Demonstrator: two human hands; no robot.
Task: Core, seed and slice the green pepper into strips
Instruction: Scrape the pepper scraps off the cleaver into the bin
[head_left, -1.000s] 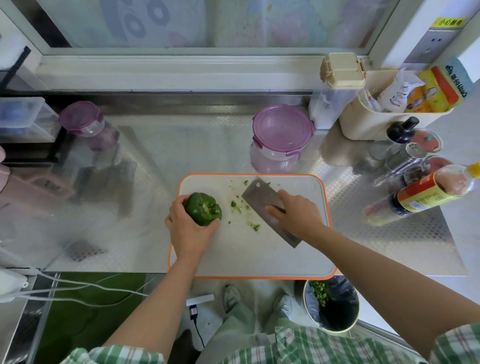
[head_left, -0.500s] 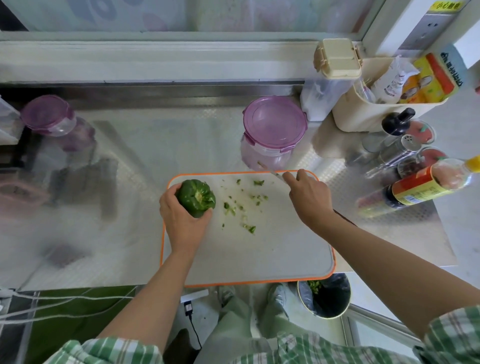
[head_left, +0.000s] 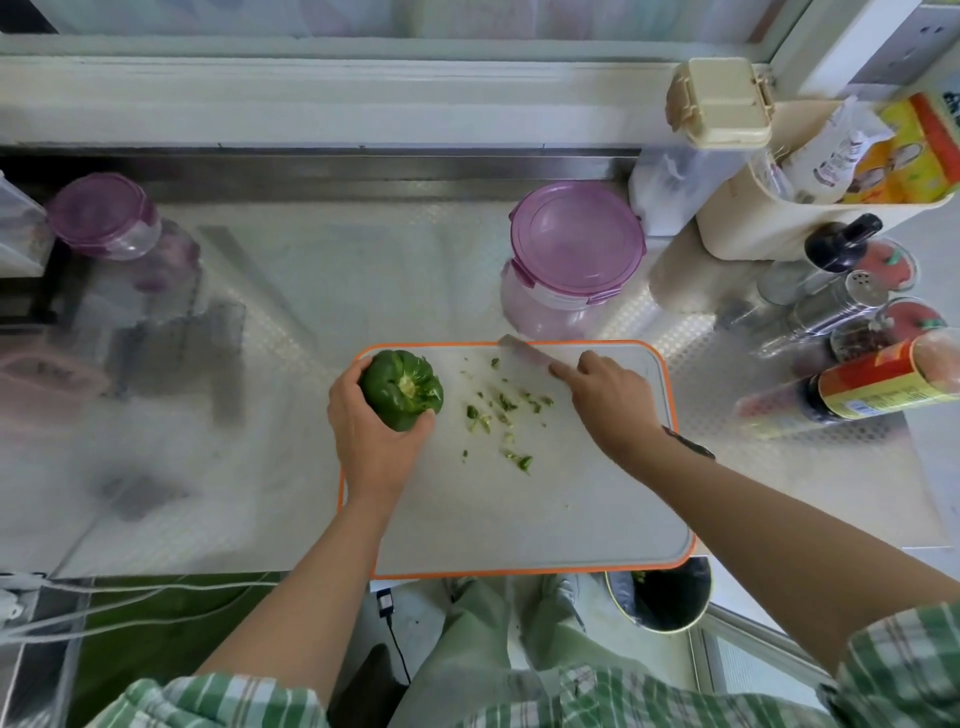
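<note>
left hand gripped green pepper at cutting board's 10 o'clock | right hand clamped on knife, blade pointing 10 o'clock | scraps between

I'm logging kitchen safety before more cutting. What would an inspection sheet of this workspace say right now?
Surface: steel counter; white, orange-rimmed cutting board on it.
Job's things: green pepper uncut, stem end up, at the board's far left corner; cleaver blurred; green scraps scattered mid-board.
Clutter: two purple-lidded containers; sauce bottle and cream caddy at the right.
Hands: left hand grips the pepper; right hand holds the cleaver.
Cables: white cables lower left; black lead below the board.
Surroundings: window sill behind; bin on the floor.
</note>
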